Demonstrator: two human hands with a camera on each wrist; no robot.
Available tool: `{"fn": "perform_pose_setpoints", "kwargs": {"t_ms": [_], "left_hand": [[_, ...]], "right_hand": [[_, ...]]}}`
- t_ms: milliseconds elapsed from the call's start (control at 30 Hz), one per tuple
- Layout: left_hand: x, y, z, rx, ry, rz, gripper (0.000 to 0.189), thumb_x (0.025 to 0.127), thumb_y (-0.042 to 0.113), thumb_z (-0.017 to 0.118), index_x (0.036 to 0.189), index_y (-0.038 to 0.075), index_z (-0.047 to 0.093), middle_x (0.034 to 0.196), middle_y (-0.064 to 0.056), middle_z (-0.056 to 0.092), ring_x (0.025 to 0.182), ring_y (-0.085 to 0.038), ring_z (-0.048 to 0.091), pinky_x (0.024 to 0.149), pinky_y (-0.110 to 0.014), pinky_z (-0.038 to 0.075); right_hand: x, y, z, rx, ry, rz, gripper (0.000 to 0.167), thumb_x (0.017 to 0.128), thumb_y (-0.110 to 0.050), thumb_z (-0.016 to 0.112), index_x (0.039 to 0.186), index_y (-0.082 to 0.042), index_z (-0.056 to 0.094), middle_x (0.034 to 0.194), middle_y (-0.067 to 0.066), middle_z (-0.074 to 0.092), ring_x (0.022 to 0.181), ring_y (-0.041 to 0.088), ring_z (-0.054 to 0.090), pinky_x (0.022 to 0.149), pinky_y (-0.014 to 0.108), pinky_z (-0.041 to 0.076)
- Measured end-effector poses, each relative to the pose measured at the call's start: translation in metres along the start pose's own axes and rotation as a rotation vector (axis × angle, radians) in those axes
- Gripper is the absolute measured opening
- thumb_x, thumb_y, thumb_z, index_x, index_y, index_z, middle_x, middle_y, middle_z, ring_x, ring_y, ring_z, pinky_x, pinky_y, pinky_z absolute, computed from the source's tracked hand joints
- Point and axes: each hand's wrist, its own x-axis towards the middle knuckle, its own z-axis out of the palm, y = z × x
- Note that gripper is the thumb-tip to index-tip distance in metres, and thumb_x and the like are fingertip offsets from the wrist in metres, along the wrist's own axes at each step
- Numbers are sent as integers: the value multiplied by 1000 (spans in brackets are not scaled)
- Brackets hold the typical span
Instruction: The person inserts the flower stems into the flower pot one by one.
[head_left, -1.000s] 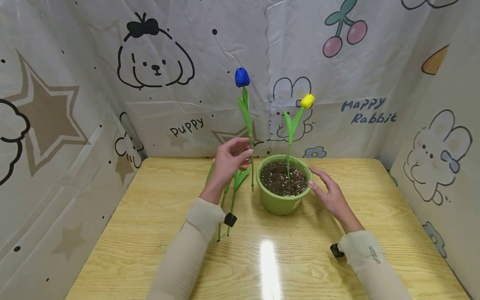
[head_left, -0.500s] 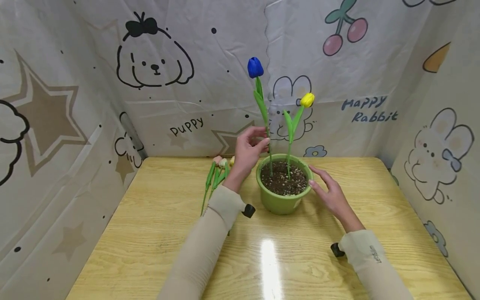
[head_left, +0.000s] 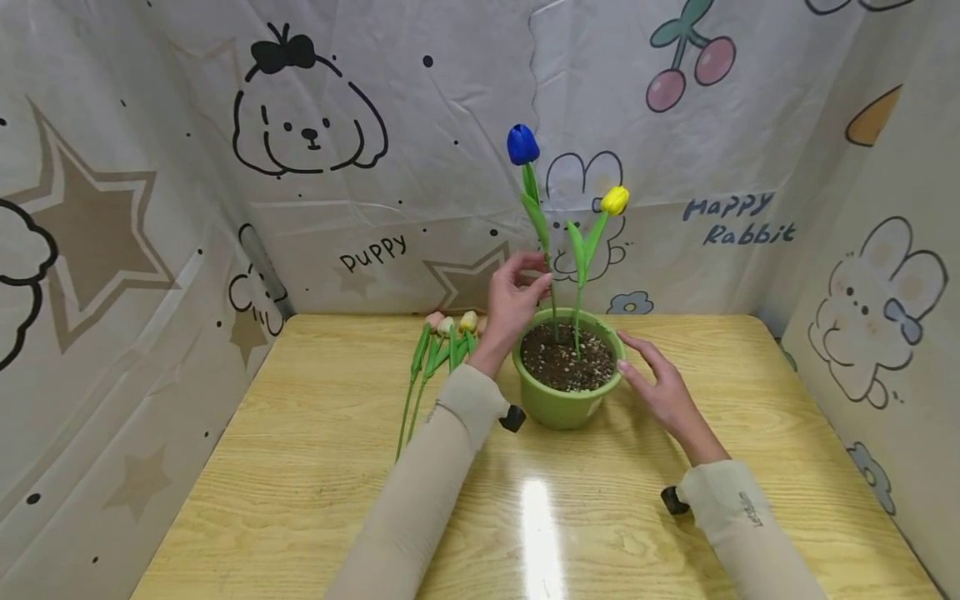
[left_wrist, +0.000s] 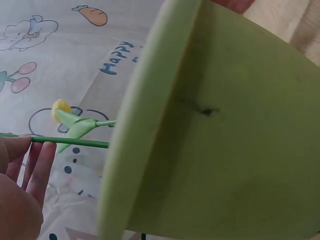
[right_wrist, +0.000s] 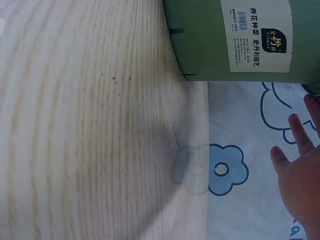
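My left hand (head_left: 516, 302) pinches the green stem of a blue tulip (head_left: 522, 145) between thumb and fingers. The tulip stands nearly upright, its lower stem end at the soil inside a green flowerpot (head_left: 564, 410). In the left wrist view the pinched stem (left_wrist: 70, 142) runs past the pot's rim. A yellow tulip (head_left: 614, 201) stands in the same soil (head_left: 555, 367), right of the blue one. At the pot's right rim rests my right hand (head_left: 657, 385), fingers spread and fairly straight. The right wrist view shows that hand (right_wrist: 300, 175) beside the labelled pot (right_wrist: 305, 40).
Several pale tulips (head_left: 447, 327) lie on the wooden table (head_left: 300, 467) left of the pot, partly hidden by my left forearm. A printed cloth (head_left: 337, 242) hangs behind the table and along both sides.
My left hand has carried the blue tulip rightward from beside the pot to over it, then lowered its stem to the soil. The right hand stays at the rim.
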Motion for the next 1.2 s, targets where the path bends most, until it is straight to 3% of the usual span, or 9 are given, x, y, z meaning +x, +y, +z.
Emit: {"fn": "perform_pose_setpoints", "kwargs": {"t_ms": [233,533,867,1067,1200], "left_hand": [[0,-8,4,20,-20,30,20,97,-2,69,116,-6,67,112,-23,67,81,-16,66,76,-31,65],[-2,-16,8,12,-37,18,18,97,-3,68,115,-1,67,114,-21,66,95,-40,68,79,-32,65],[-7,-19,10,61,-69,17,19,98,-2,67,116,3,68,115,-16,67,90,-27,68,79,-31,65],[-10,-22,10,109,-96,29,19,100,-1,65,118,0,67,115,-16,67,92,-30,70,80,-40,65],[-11,-24,11,123,-109,39,19,100,0,64,119,-1,66,115,-17,66,92,-30,70,78,-34,65]], "right_hand": [[1,3,0,-2,3,-3,55,107,-20,58,159,-12,42,162,20,41,153,47,28,120,75,19],[1,6,1,-24,10,-13,54,108,-25,56,159,-12,42,162,19,41,153,46,28,120,74,21],[0,6,2,-19,9,-10,54,108,-25,56,159,-10,42,163,19,40,154,46,26,121,75,19],[0,6,2,-19,8,-8,55,108,-26,56,159,-10,41,163,19,39,154,47,26,120,76,19],[0,6,2,-18,13,-17,54,108,-25,56,158,-9,42,163,20,40,153,47,27,121,75,19]]}}
